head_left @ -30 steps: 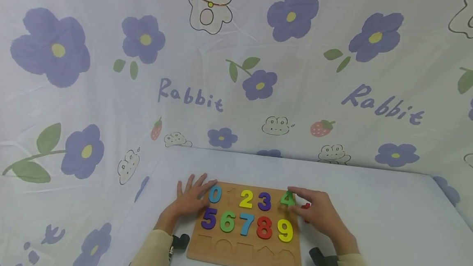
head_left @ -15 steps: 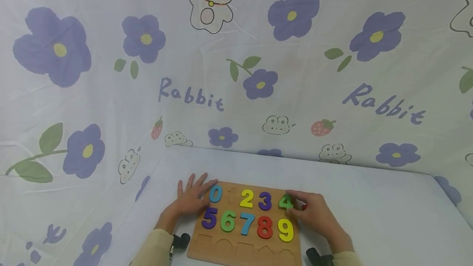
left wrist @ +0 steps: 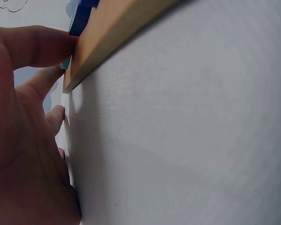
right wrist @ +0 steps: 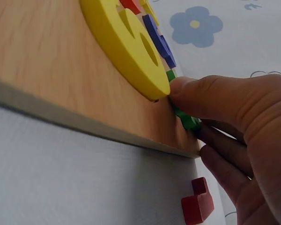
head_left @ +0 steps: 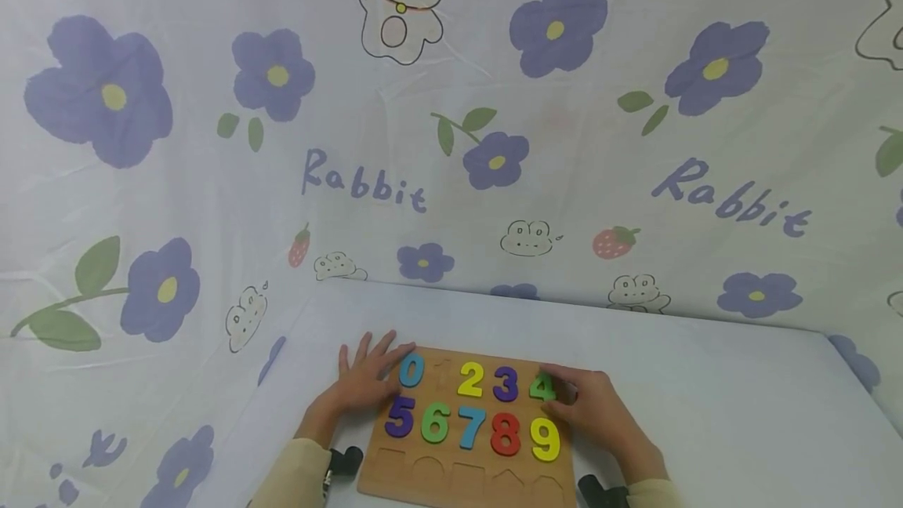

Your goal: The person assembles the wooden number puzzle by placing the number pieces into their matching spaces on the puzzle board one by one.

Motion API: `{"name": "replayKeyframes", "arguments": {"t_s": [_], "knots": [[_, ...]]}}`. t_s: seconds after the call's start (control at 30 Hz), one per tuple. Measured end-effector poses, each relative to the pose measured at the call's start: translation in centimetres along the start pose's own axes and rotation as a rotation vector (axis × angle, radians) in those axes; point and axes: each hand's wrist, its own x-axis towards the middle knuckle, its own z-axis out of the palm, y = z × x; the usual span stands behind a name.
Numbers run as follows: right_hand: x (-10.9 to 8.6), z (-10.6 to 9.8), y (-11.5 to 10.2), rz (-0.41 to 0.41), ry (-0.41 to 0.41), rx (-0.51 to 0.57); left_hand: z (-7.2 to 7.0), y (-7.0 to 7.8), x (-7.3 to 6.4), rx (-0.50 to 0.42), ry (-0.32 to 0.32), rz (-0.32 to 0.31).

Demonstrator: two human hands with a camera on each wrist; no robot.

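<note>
My right hand (head_left: pixel 596 410) pinches the green number 4 (head_left: pixel 542 387) between thumb and fingers, at the top right corner of the wooden number board (head_left: pixel 466 484). In the right wrist view the green 4 (right wrist: pixel 189 121) is partly covered by the thumb, so how deep it sits cannot be told. My left hand (head_left: pixel 365 379) rests at the board's top left corner, fingers spread, with the thumb touching the edge beside the blue 0 (head_left: pixel 411 371) and purple 5 (head_left: pixel 400 417). Beside the board's right edge lies a red piece (right wrist: pixel 198 204), visible only in the right wrist view.
The board bears more raised numbers, among them a yellow 2 (head_left: pixel 471 379), a purple 3 (head_left: pixel 505 384) and a yellow 9 (head_left: pixel 545 439). A bare 1-shaped recess (head_left: pixel 443 372) shows in the top row. The white table (head_left: pixel 734 414) meets a flower-printed curtain (head_left: pixel 395 116) behind.
My right hand has moved a little left with the green 4, which now appears lower and straighter on the board. The red piece has become hidden in the head view. My left hand keeps its place.
</note>
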Motion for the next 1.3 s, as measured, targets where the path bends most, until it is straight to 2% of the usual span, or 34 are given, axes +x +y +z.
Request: {"name": "replayKeyframes", "arguments": {"t_s": [0.37, 0.5, 0.73, 0.97, 1.3], "knots": [[-0.2, 0.0, 0.6, 0.018, 0.017, -0.051, 0.0, 0.1, 0.0, 0.008, 0.006, 0.008], [-0.6, -0.8, 1.0, 0.023, 0.023, -0.059, -0.1, 0.3, -0.2, 0.002, 0.006, 0.009], [-1.8, -2.6, 1.6, -0.031, 0.058, -0.103, -0.3, 0.5, -0.4, -0.017, 0.014, 0.021], [-2.8, -4.1, 2.4, 0.021, 0.015, -0.099, -0.2, 0.5, -0.4, -0.014, 0.017, 0.019], [-3.6, -4.3, 4.0, -0.009, 0.024, -0.100, 0.1, 0.1, -0.1, -0.007, 0.003, 0.002]]}}
